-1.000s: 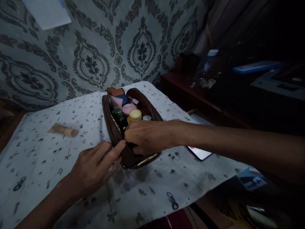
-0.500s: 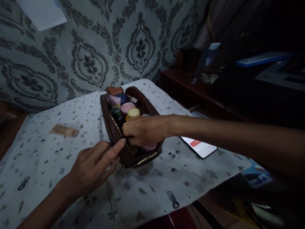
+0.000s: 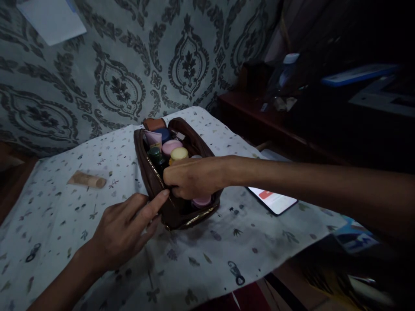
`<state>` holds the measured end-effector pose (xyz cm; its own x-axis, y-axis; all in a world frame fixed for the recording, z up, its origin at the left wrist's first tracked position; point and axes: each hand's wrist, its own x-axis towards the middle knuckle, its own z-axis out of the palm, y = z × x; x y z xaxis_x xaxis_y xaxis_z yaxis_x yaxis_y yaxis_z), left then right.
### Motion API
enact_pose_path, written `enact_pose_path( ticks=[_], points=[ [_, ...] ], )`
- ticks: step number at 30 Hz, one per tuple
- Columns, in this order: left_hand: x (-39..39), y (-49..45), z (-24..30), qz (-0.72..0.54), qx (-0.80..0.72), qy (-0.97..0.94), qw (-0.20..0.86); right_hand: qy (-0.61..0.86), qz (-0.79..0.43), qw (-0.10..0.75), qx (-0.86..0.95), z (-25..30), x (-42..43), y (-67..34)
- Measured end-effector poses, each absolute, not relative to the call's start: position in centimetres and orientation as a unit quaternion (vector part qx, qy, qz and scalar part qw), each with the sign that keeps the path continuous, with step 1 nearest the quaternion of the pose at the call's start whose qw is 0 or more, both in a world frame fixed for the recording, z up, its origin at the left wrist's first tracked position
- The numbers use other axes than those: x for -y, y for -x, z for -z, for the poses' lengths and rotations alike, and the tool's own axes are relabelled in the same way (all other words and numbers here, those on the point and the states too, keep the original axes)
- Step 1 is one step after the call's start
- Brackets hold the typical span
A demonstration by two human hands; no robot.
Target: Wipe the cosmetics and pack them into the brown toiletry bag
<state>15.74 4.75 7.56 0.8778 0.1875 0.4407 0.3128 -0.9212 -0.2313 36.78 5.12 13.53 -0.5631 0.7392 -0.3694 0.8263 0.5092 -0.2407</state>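
Observation:
A brown zip-up toiletry bag (image 3: 147,172) lies unzipped on the cloth, its gold-toothed zipper running along the rim. My right hand (image 3: 191,177) reaches down into it with fingers curled; the fingertips and whatever they hold are hidden. My left hand (image 3: 129,224) steadies the bag's near left side, its index finger on the rim and its lower fingers partly hidden against the side. Inside the bag are a pink tube (image 3: 153,139), a dark blue lid (image 3: 164,134), a round pink lid (image 3: 171,147), a yellow-lidded jar (image 3: 179,153), a green-capped bottle (image 3: 155,154) and a pink round item (image 3: 201,201).
A beige tube (image 3: 87,179) lies left of the bag on the patterned tablecloth (image 3: 207,259). A lit phone (image 3: 279,203) rests to the right, beneath my right forearm. Behind, a reddish-brown wooden surface (image 3: 233,103) holds a clear bottle (image 3: 285,73). A patterned wall (image 3: 155,52) stands at the back.
The view has shifted slightly. Both hands keep nearly the same places at the bag, the right one still inside it.

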Motion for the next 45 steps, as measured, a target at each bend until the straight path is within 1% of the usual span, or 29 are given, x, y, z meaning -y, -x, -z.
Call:
enact_pose_path(
  ticks=[5, 14, 17, 22, 26, 34, 41, 45],
  points=[
    [-4.7, -15.9, -7.6, 0.211, 0.133, 0.957, 0.148, -0.440, 0.194, 0.105, -0.870, -13.6, -5.1, -36.8],
    [-4.8, -16.0, -7.6, 0.206, 0.129, 0.958, 0.154, -0.438, 0.232, 0.091, -0.864, -13.2, -5.6, -36.9],
    [-4.8, -15.9, -7.5, 0.212, 0.130, 0.956, 0.154, -0.455, 0.202, 0.093, -0.862, -13.3, -5.2, -36.7],
    [-4.9, -16.0, -7.4, 0.220, 0.129, 0.954, 0.155, -0.460, 0.163, 0.072, -0.870, -13.2, -4.5, -36.7],
    [-4.9, -15.9, -7.4, 0.218, 0.134, 0.955, 0.152, -0.446, 0.173, 0.084, -0.874, -13.1, -4.8, -36.8],
    [-4.8, -15.8, -7.5, 0.213, 0.135, 0.957, 0.147, -0.445, 0.187, 0.068, -0.873, -13.4, -4.9, -37.1],
    [-4.8, -16.0, -7.6, 0.215, 0.133, 0.955, 0.156, -0.427, 0.198, 0.049, -0.881, -13.1, -5.2, -37.5],
    [-4.9, -15.9, -7.6, 0.213, 0.133, 0.956, 0.151, -0.428, 0.206, 0.021, -0.880, -13.1, -4.9, -37.6]
  ],
)
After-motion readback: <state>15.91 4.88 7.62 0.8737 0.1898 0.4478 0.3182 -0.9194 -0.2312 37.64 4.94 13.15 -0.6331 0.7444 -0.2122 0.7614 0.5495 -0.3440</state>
